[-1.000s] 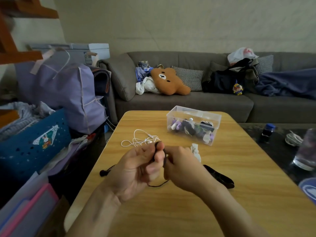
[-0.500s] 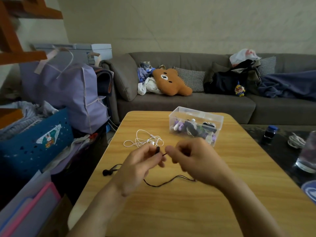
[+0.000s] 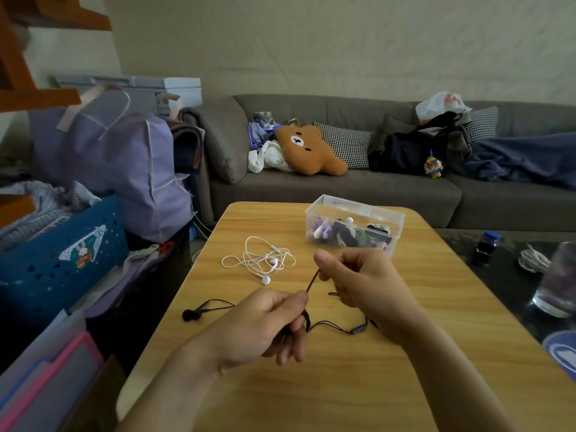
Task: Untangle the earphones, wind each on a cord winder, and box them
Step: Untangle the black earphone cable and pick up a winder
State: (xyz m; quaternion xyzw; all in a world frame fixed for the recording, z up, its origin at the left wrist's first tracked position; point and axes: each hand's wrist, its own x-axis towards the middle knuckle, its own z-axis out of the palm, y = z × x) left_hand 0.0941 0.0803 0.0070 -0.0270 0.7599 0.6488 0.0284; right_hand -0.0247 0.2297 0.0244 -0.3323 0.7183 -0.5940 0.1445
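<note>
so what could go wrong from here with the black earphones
The left hand and right hand pinch the black earphones with a short taut stretch between them; a hard pull could tighten a knot. The loose earbud end lies near the table edge and might slip off.

no text can be read

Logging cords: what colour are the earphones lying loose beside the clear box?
White earphones, clearest in the head view.
</note>
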